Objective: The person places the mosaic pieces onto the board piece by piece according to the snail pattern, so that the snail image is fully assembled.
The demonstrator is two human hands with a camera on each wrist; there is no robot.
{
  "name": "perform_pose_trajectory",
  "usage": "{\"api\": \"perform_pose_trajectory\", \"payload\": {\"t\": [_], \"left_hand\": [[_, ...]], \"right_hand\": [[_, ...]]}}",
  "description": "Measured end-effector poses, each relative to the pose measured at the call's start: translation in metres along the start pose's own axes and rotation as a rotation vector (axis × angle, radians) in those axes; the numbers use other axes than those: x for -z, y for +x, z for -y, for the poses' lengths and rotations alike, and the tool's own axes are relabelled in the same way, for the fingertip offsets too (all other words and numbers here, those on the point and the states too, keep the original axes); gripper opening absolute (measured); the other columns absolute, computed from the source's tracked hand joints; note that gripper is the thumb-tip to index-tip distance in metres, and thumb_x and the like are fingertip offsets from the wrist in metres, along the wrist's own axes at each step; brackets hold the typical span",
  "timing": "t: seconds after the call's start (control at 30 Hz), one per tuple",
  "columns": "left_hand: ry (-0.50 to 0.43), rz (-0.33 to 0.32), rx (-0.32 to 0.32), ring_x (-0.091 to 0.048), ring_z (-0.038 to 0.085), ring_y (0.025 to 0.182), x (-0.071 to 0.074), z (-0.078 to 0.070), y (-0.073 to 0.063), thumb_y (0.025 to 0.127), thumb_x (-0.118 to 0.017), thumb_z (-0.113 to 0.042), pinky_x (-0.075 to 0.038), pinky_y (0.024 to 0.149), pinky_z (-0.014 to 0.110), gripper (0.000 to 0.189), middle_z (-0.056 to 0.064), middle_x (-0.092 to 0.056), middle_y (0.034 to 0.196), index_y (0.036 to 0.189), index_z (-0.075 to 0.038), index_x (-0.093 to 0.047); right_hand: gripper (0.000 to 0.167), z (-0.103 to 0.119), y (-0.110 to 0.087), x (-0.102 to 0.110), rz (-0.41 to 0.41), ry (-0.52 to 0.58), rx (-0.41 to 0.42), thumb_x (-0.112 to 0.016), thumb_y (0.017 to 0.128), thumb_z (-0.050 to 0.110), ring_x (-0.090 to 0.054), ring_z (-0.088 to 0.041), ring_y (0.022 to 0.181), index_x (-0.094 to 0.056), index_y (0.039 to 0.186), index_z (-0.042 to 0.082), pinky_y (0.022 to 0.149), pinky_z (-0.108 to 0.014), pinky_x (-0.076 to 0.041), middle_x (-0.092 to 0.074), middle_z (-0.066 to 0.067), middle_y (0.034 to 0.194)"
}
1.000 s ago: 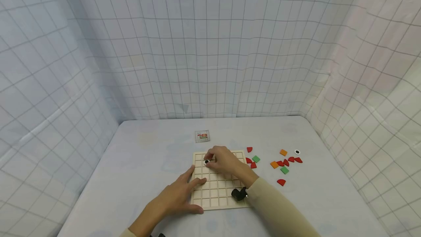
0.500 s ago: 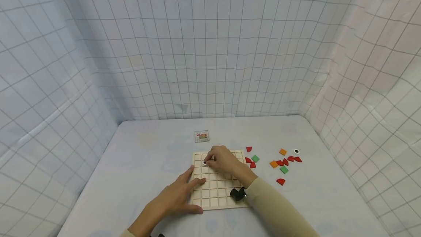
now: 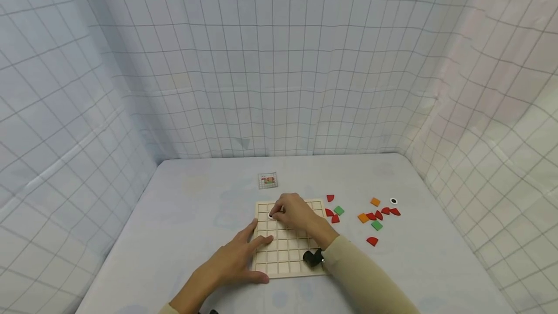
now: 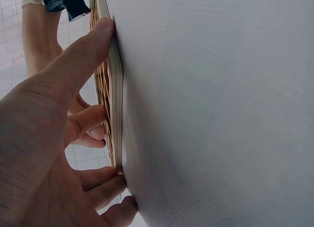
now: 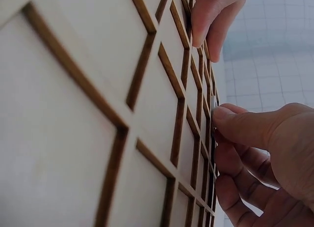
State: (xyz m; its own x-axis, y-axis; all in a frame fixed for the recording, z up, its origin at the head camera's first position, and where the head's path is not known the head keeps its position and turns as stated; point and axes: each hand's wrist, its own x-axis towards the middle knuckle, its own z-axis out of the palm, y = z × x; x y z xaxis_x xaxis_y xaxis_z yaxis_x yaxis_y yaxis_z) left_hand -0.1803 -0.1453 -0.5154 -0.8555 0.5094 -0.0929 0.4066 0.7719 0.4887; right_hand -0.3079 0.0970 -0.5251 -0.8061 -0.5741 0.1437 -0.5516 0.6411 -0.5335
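Note:
A pale wooden grid board [image 3: 283, 244] with raised square cells lies on the table. My left hand [image 3: 237, 258] rests at its left side, with the thumb against the near edge, the index finger over the cells and other fingers along the left edge. My right hand [image 3: 296, 212] is over the upper left cells, pinching a white tile with a black dot [image 3: 270, 216], mostly covered by the fingertips. In the right wrist view the right thumb and fingers [image 5: 228, 114] meet low at the board's surface. Whether the tile sits fully in a cell cannot be seen.
Right of the board lie loose red quarter-round tiles [image 3: 372, 241], orange squares [image 3: 364, 218], green squares [image 3: 377, 225] and another white tile with a black dot [image 3: 394, 201]. A small picture card [image 3: 268, 180] lies beyond the board. Grid-patterned cloth walls surround the table.
The right fingers have shifted slightly left with the white tile, whose black dot is now more covered. The left hand and the board have stayed put.

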Motion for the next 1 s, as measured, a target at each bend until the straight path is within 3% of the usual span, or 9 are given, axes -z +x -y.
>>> {"api": "perform_pose_trajectory", "payload": {"t": [0.2,0.57,1.0], "left_hand": [[-0.015,0.006,0.007,-0.043,0.06,0.169,0.0,0.001,0.0,0.085,-0.099,-0.066,-0.064,0.099,0.081,0.101,0.029,-0.022,0.192,0.171,-0.027,-0.06],[-0.024,0.004,0.016,-0.041,0.059,0.17,-0.002,0.001,0.0,0.086,-0.098,-0.066,-0.063,0.098,0.082,0.101,0.027,-0.02,0.194,0.171,-0.028,-0.06],[-0.033,-0.014,0.007,-0.041,0.058,0.17,-0.004,0.001,-0.001,0.085,-0.099,-0.066,-0.063,0.106,0.079,0.103,0.028,-0.021,0.193,0.171,-0.026,-0.059]], "right_hand": [[0.01,0.004,0.0,0.003,0.01,0.004,-0.011,-0.083,0.109,0.012,-0.074,-0.013,0.091,-0.093,0.108,0.014,0.078,-0.026,-0.06,-0.083,-0.003,0.105],[0.009,0.003,-0.007,0.008,0.003,-0.008,0.01,-0.083,0.11,0.015,-0.078,-0.016,0.097,-0.092,0.111,0.016,0.085,-0.033,-0.066,-0.085,0.0,0.108],[0.009,-0.007,-0.034,0.037,-0.129,0.005,0.028,-0.082,0.11,0.014,-0.061,-0.003,0.079,-0.09,0.111,0.01,0.072,-0.021,-0.054,-0.084,-0.001,0.102]]}}
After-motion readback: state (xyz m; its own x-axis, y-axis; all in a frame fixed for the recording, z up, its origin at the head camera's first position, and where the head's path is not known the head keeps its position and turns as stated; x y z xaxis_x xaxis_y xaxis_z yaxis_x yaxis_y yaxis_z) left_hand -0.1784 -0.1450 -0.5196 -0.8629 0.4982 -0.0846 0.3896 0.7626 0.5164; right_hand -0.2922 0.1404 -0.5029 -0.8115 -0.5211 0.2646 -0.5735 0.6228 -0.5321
